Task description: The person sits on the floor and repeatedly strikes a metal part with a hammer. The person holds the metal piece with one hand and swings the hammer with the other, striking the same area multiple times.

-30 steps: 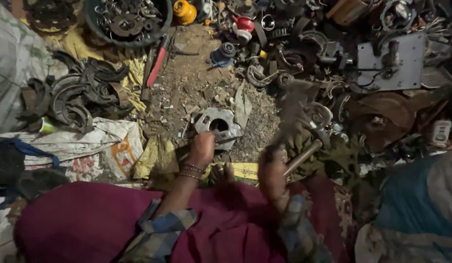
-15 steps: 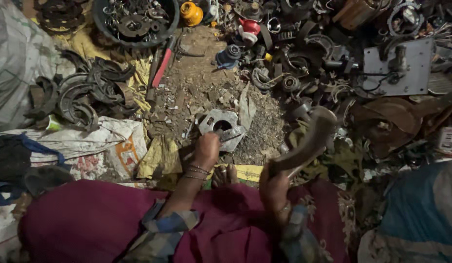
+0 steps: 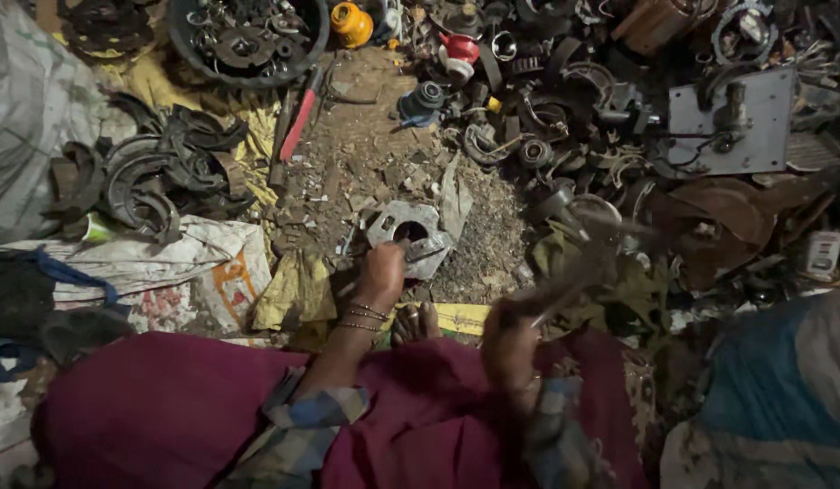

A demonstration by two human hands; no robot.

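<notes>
left hand (image 3: 381,276) grips a tool on the metal casting (image 3: 409,234), right hand (image 3: 510,349) clutches a hammer (image 3: 574,276) (blurred), scrap (image 3: 565,118) crowding.

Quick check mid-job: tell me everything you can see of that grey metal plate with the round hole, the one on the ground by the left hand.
The grey metal plate is a flat, irregularly lobed casting with one large round hole near its middle and smaller holes around the rim. It looks like dull bare metal, dusty. It lies flat on the dirt ground among chips and debris, beside a mound of fine metal shavings. The left hand rests at its near edge, seemingly steadying it.
</notes>
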